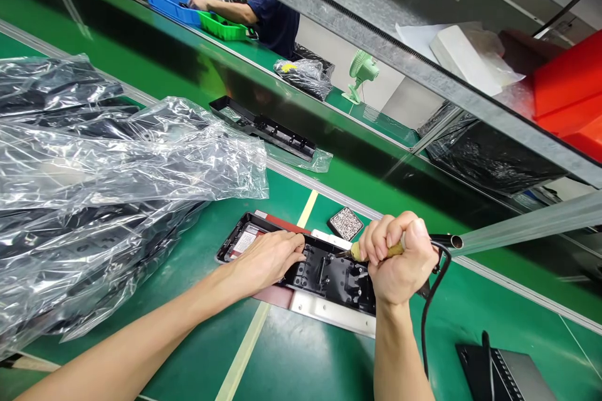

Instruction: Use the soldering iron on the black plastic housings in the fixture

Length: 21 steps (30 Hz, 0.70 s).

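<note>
A long black plastic housing [336, 276] lies open side up on a white fixture [329, 315], with posts and ribs inside. My left hand [273, 257] lies across its middle, fingers bent over it and holding it down; the thumb is partly hidden. In a fist, my right hand [399, 257] grips the yellowish handle of a soldering iron [357, 252]. Its thin metal tip reaches down to the housing's interior near the far wall; exact contact is too small to tell. A black cord [430, 301] trails from the iron.
Black parts in clear plastic bags [117, 156] cover the left side. Beyond the fixture sit a speckled block [346, 223] and another black housing [268, 128] on plastic. A metal shelf [376, 31] crosses above. Across the line, a co-worker's arm [230, 10] reaches to bins [169, 6].
</note>
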Tool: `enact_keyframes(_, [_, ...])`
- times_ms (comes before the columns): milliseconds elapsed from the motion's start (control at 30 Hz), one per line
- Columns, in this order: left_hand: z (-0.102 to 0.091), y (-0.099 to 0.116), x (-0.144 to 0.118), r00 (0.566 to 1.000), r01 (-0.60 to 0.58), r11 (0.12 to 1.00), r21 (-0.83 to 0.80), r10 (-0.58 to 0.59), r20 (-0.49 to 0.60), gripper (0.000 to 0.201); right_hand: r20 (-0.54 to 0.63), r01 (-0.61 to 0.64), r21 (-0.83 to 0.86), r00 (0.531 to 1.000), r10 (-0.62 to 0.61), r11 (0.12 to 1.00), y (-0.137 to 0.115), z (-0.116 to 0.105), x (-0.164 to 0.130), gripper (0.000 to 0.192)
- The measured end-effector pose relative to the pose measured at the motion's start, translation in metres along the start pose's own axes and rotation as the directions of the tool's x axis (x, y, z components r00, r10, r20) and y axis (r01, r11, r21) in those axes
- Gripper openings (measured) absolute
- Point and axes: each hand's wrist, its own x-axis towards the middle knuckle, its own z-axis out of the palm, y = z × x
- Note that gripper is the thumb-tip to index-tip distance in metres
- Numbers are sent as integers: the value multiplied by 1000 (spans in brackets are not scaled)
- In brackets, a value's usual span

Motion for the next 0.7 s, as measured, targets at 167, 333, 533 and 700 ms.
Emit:
enact_keyframes(167, [0, 0, -1, 1000, 2, 1000, -2, -2, 2, 23, -2, -19, -5, 1000, 19, 1000, 2, 0, 0, 38])
enact_keyframes(333, [0, 1, -3, 1000, -6, 1000, -10, 6, 0, 22, 0, -51, -2, 999, 51, 999, 5, 2, 0, 40])
enact_keyframes(533, [2, -1, 1, 1000, 11, 1000, -18, -11, 6, 22, -9, -95, 0, 995, 95, 995, 8, 5, 0, 41])
enact_keyframes(700, [-2, 2, -6, 997, -46, 995, -91, 39, -72, 24, 6, -90, -3, 996, 90, 996, 18, 0, -3, 41])
